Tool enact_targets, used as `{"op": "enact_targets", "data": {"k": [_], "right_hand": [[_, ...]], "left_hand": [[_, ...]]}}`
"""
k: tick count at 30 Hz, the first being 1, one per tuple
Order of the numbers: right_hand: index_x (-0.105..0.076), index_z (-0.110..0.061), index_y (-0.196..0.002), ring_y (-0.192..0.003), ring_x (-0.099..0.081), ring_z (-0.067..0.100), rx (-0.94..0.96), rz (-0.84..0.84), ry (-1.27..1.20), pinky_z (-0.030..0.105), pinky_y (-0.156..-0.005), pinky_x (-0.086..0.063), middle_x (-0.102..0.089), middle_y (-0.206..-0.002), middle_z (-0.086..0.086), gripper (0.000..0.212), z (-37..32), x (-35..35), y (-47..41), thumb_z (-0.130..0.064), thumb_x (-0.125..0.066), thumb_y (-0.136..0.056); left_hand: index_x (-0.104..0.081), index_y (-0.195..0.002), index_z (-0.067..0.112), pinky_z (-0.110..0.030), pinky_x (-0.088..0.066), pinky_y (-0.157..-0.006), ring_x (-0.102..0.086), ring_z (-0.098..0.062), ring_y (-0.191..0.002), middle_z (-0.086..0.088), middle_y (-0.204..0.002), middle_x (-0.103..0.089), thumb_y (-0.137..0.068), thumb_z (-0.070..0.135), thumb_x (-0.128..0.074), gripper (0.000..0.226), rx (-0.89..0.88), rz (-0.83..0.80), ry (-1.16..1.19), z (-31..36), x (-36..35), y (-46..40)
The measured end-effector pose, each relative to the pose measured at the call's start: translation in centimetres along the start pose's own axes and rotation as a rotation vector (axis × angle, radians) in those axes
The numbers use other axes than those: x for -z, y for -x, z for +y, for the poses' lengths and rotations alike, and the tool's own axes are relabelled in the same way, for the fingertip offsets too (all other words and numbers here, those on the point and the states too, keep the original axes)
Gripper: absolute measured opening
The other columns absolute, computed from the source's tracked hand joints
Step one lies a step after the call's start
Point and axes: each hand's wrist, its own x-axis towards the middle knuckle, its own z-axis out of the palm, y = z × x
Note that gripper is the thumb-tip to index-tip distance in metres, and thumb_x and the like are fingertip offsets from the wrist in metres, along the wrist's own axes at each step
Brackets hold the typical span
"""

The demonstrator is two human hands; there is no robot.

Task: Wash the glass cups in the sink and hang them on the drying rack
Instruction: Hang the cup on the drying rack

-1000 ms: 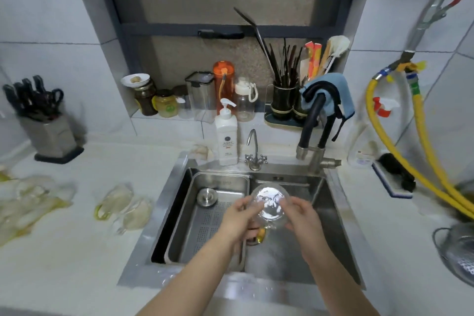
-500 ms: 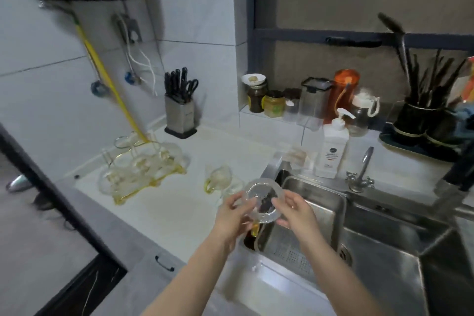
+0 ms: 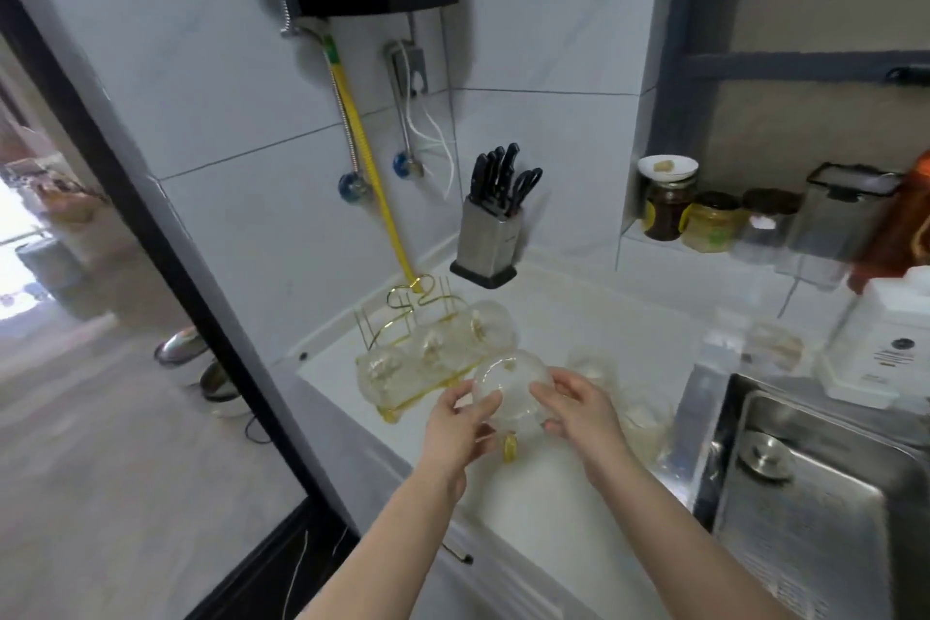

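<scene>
Glass cup [image 3: 511, 393]: clear, yellow handle pointing down, held above the bench, just in front of the drying rack. Drying rack [image 3: 402, 317]: gold wire, standing on the bench by the wall, carrying three clear cups. Further cups [image 3: 634, 413] stand beside the sink [image 3: 825, 519].
</scene>
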Motion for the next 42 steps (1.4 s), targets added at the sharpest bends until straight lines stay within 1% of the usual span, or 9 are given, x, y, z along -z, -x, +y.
{"op": "enact_targets", "data": {"k": [7, 10, 13, 18, 27, 31, 34, 37, 42], "right_hand": [[-0.056, -0.016, -0.12, -0.087, -0.059, 0.003, 0.018, -0.034, -0.032, 0.022, -0.07, -0.051, -0.058, -0.101, -0.006, 0.037, -0.3, -7.5, -2.9, -0.014, -0.07, -0.085], [-0.057, -0.014, -0.117, -0.087, -0.061, 0.004, 0.029, -0.061, -0.056, 0.021, -0.066, -0.049, -0.062, -0.109, 0.001, 0.034, -0.4, -10.1, -4.4, -0.013, -0.069, -0.085], [-0.06, -0.019, -0.105, -0.088, -0.064, 0.009, 0.04, -0.113, -0.069, 0.022, -0.068, -0.051, -0.066, -0.103, -0.001, 0.023, -0.5, -11.8, -6.3, -0.011, -0.069, -0.085], [-0.057, -0.019, -0.103, -0.087, -0.066, 0.007, 0.045, -0.175, -0.092, 0.013, -0.058, -0.052, -0.067, -0.099, -0.005, 0.024, -0.9, -14.6, -9.7, -0.012, -0.07, -0.085], [-0.056, -0.027, -0.096, -0.086, -0.066, 0.002, 0.065, -0.264, -0.042, 0.018, -0.069, -0.054, -0.067, -0.098, -0.008, 0.02, -0.2, -22.4, -14.0, -0.013, -0.067, -0.087], [-0.05, -0.03, -0.115, -0.106, -0.061, 0.013, 0.068, -0.237, 0.126, 0.036, -0.093, -0.052, -0.06, -0.116, -0.001, 0.034, 1.0, -26.3, -16.4, -0.024, -0.068, -0.086], [-0.036, -0.036, -0.14, -0.107, -0.057, 0.015, 0.075, -0.197, 0.311, 0.037, -0.098, -0.048, -0.054, -0.117, 0.0, 0.059, 1.6, -28.5, -17.9, -0.034, -0.063, -0.088], [-0.034, -0.034, -0.144, -0.098, -0.058, 0.02, 0.049, -0.169, 0.389, 0.034, -0.093, -0.048, -0.055, -0.104, -0.001, 0.061, 2.6, -30.3, -19.4, -0.036, -0.06, -0.09], [-0.041, -0.032, -0.137, -0.073, -0.054, 0.015, -0.018, -0.065, 0.446, 0.024, -0.067, -0.045, -0.053, -0.083, 0.001, 0.049, 4.0, -32.4, -20.9, -0.034, -0.059, -0.091]], "left_hand": [[-0.05, -0.128, 0.022, -0.038, -0.052, -0.085, -0.059, -0.024, -0.084, -0.01, -0.102, -0.063, -0.085, 0.025, -0.072, 0.049, -0.071, 0.06, 0.015, 3.0, 6.2, -2.8], [-0.048, -0.132, 0.024, -0.037, -0.052, -0.075, -0.062, -0.025, -0.083, -0.014, -0.112, -0.066, -0.088, 0.025, -0.068, 0.048, -0.097, 0.063, 0.047, 4.3, 7.8, -4.0], [-0.051, -0.129, 0.021, -0.037, -0.051, -0.066, -0.061, -0.027, -0.079, -0.012, -0.102, -0.068, -0.09, 0.022, -0.067, 0.043, -0.118, 0.085, 0.092, 5.6, 8.9, -5.5], [-0.054, -0.127, 0.024, -0.033, -0.053, -0.072, -0.068, -0.022, -0.086, -0.009, -0.114, -0.069, -0.089, 0.028, -0.068, 0.041, -0.146, 0.143, 0.077, 7.5, 10.7, -8.2], [-0.056, -0.12, 0.02, -0.03, -0.054, -0.07, -0.069, -0.018, -0.081, -0.001, -0.1, -0.072, -0.09, 0.03, -0.066, 0.034, -0.191, 0.241, 0.022, 10.9, 17.2, -13.0], [-0.052, -0.115, 0.015, -0.034, -0.052, -0.071, -0.064, -0.02, -0.077, -0.002, -0.095, -0.067, -0.089, 0.031, -0.068, 0.034, -0.171, 0.253, 0.0, 11.8, 20.8, -17.1], [-0.056, -0.111, 0.016, -0.038, -0.051, -0.076, -0.062, -0.022, -0.079, -0.006, -0.096, -0.065, -0.089, 0.035, -0.067, 0.031, -0.135, 0.195, -0.094, 12.4, 23.3, -20.4], [-0.06, -0.109, 0.017, -0.036, -0.051, -0.075, -0.06, -0.021, -0.079, -0.006, -0.095, -0.063, -0.09, 0.035, -0.065, 0.027, -0.103, 0.147, -0.189, 12.7, 25.4, -23.8], [-0.067, -0.098, 0.016, -0.04, -0.054, -0.071, -0.063, -0.023, -0.077, -0.01, -0.088, -0.068, -0.094, 0.03, -0.06, 0.016, -0.083, 0.056, -0.326, 12.4, 27.4, -28.7]]}}
